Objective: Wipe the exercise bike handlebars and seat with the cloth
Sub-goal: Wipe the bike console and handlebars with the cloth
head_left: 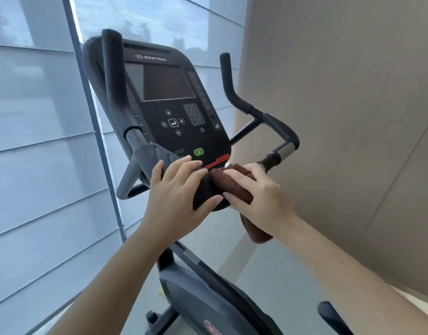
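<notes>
Black tubular exercise-bike handlebars [114, 81] curve up on both sides of a black console with dark screen and keypad [170, 110].

Dark brown terry cloth [221, 181] is bunched over the handlebar's centre section just below the console's red strip; a loose end hangs down under the right wrist.

Right hand [259, 189]: fingers curled over the cloth, thumb pressing its near side, gripping it against the bar.

Left hand [176, 189]: just beside the cloth, fingers straight and spread, lying flat on the bar's centre, thumb reaching toward the cloth.

Grey window blinds [39, 117] on the left, beige wall [341, 93] on the right.
</notes>
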A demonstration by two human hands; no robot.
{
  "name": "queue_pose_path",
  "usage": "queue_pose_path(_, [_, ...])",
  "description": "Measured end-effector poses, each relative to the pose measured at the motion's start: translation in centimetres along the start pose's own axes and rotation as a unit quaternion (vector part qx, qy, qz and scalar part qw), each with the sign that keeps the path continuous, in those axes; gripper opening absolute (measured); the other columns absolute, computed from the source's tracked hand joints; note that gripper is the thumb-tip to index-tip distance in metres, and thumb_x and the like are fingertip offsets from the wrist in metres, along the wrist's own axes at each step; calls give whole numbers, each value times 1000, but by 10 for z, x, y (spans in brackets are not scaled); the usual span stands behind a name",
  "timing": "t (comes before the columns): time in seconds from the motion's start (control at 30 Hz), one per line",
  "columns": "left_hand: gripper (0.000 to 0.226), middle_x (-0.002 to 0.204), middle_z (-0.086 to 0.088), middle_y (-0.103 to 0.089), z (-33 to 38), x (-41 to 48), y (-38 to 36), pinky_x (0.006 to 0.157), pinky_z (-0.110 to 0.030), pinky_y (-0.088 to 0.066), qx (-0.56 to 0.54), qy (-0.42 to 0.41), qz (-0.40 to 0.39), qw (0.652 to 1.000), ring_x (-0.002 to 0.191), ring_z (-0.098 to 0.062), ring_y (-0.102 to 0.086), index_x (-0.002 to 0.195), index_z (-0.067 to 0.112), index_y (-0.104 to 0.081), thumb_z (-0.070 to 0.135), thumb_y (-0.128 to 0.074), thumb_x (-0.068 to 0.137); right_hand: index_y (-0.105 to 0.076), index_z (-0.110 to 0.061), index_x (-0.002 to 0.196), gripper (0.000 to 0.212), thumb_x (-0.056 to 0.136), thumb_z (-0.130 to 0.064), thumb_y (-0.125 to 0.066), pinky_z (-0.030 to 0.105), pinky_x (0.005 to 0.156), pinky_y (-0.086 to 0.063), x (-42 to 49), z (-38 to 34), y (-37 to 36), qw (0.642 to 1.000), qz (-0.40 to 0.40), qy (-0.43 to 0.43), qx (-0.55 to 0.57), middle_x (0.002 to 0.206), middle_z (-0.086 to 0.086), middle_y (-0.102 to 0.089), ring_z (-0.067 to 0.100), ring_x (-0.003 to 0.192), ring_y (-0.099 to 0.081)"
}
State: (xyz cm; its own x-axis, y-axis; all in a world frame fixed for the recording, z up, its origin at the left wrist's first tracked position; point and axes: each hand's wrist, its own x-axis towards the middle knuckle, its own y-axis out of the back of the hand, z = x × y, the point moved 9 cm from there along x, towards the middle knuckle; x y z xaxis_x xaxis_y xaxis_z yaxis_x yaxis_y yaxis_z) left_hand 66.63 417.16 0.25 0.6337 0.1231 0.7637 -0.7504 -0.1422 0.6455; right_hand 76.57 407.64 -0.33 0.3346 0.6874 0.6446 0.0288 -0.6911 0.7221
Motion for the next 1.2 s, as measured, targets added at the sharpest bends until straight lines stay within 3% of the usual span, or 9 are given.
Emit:
queue_pose_path(0.07, [46, 109, 0, -66, 6, -2, 0, 98, -51, -30, 36, -6, 20, 999, 106, -23, -57, 100, 14, -67, 52, -49, 80, -56, -27, 120, 43, 83, -47, -49, 39, 74, -53, 4, 19, 1, 1000, 0, 2, -20, 115, 6, -53, 30, 92, -58])
queue_pose_path(0.2, [37, 102, 4, -68, 9, -3, 4, 94, -45, -33, 50, 4, 77, 996, 96, -17, -58, 93, 15, -69, 46, -55, 77, -55, -27, 123, 38, 87, -38, -56, 39, 84, -49, 23, 80, 11, 996, -13, -88, -27, 115, 7, -49, 31, 96, -55])
queue_pose_path(0.4, [31, 92, 10, -70, 9, -3, 11, 89, -40, -35, 48, 14, 151, 987, 88, -9, -57, 83, 18, -72, 44, -57, 75, -59, -31, 117, 44, 82, -52, -43, 30, 80, -48, 12, 9, -6, 998, 14, 0, 58, 114, -2, -53, 19, 96, -56])
queue_pose_path(0.53, [32, 91, 9, -71, 10, -5, 13, 88, -40, -37, 39, 6, 179, 983, 86, -10, -62, 81, 18, -73, 44, -56, 76, -61, -30, 113, 39, 84, -52, -47, 30, 74, -47, 34, 41, -2, 999, 7, -41, 6, 108, 0, -54, 22, 93, -56])
queue_pose_path(0.67, [31, 90, 8, -71, 9, -6, 13, 88, -40, -37, 31, 11, 187, 982, 84, -12, -64, 81, 17, -73, 43, -58, 75, -61, -25, 114, 33, 88, -41, -50, 26, 73, -35, 42, 61, -5, 992, 0, -100, -77, 110, 7, -53, 29, 96, -52])
queue_pose_path(0.8, [31, 90, 7, -71, 8, -5, 12, 88, -40, -38, 24, 12, 186, 982, 84, -13, -64, 80, 16, -73, 43, -58, 76, -66, -24, 106, 39, 82, -47, -44, 26, 68, -39, 23, 15, -4, 995, 72, -37, -64, 103, 5, -59, 28, 86, -56])
queue_pose_path(0.93, [31, 91, 8, -71, 7, -5, 10, 91, -41, -37, 19, 19, 178, 984, 87, -13, -63, 81, 17, -73, 43, -56, 77, -66, -25, 105, 41, 81, -49, -44, 28, 70, -45, 27, 21, -5, 997, 62, -23, -44, 101, 4, -61, 27, 85, -58])
queue_pose_path(1.1, [28, 94, 8, -71, 7, -6, 8, 92, -42, -37, 21, 30, 154, 987, 90, -14, -64, 84, 18, -73, 41, -59, 75, -61, -21, 115, 37, 88, -43, -49, 28, 76, -36, 47, 93, 2, 986, 36, -143, -82, 113, 8, -54, 31, 101, -51])
queue_pose_path(1.2, [27, 92, 8, -71, 7, -5, 11, 91, -42, -36, 29, 44, 155, 987, 88, -15, -64, 82, 18, -73, 40, -58, 75, -65, -23, 107, 37, 85, -46, -48, 27, 71, -37, 41, 60, -1, 991, 61, -82, -88, 107, 5, -58, 26, 93, -51])
